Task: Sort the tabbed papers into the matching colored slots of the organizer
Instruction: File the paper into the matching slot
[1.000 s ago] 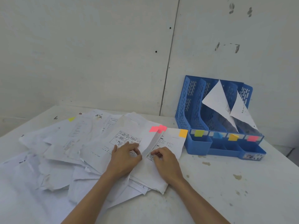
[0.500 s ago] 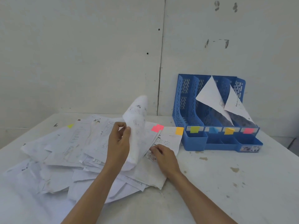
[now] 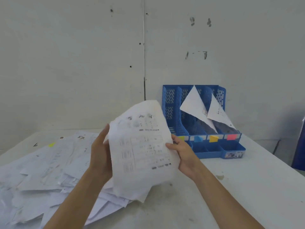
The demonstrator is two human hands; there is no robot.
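L grip [image 3: 100,156], R grip [image 3: 183,154]: bare hands; forearms [image 3: 74,195] bare too.

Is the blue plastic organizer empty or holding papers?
Holding papers: one tilted white sheet and a second sheet stand inside the blue plastic organizer.

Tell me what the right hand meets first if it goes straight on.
Likely the blue plastic file organizer, whose front left corner sits just beyond the right hand gripping the white printed sheet; depth is unclear.
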